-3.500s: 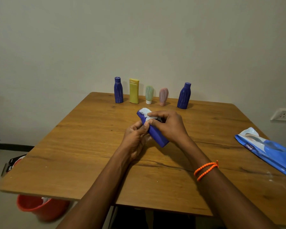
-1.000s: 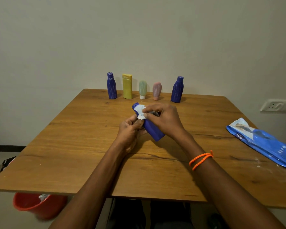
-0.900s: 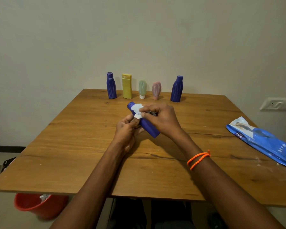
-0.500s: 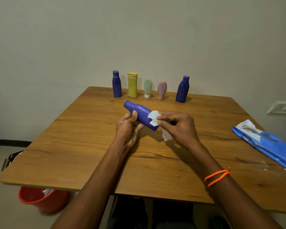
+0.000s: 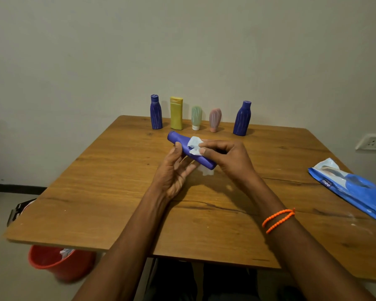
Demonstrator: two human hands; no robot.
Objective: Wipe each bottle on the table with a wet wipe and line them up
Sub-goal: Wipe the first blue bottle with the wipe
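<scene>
I hold a blue bottle (image 5: 178, 139) on its side above the middle of the wooden table (image 5: 109, 192), cap end pointing far-left. My left hand (image 5: 173, 172) holds it loosely, thumb on its near side and fingers under it. My right hand (image 5: 228, 157) grips a white wet wipe (image 5: 194, 145) wrapped round the bottle's body; a bit of wipe hangs below. Along the far edge stand a blue bottle (image 5: 156, 112), a yellow bottle (image 5: 176, 114), a green tube (image 5: 196, 117), a pink tube (image 5: 215, 119) and another blue bottle (image 5: 241, 119).
A blue wet-wipe pack (image 5: 356, 190) lies at the table's right edge. A red bucket (image 5: 59, 261) with used wipes sits on the floor under the near-left corner. A wall socket (image 5: 371, 142) is at the right.
My right hand slid the wipe from the cap end down toward the base, then back to the middle of the body. My left hand's grip has loosened.
</scene>
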